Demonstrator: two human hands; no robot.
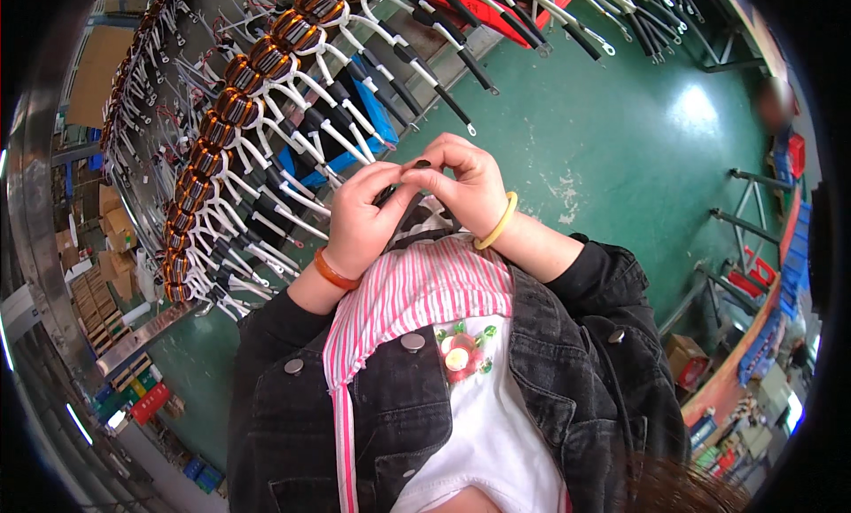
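Observation:
Close together in front of my striped apron [421, 287], both hands are closed on a small black piece [385, 195]. My left hand [356, 219] pinches it between thumb and fingers. My right hand [470, 183] has its fingers curled, the thumb pressed against a black end of it. Fingers cover most of the piece, so its exact kind cannot be made out. Just beyond my hands, a curved row of copper-wound coils [238, 107] lies on the bench. White and black sleeved leads [403, 52] with ring terminals stick out from the coils toward me.
A blue tray [379, 112] sits beneath the leads, and a red tray [505, 21] is farther back. Another row of coils [133, 87] lies at far left. Cardboard boxes [115, 220] stand left; metal frames [749, 216] stand on the green floor [603, 149] at right.

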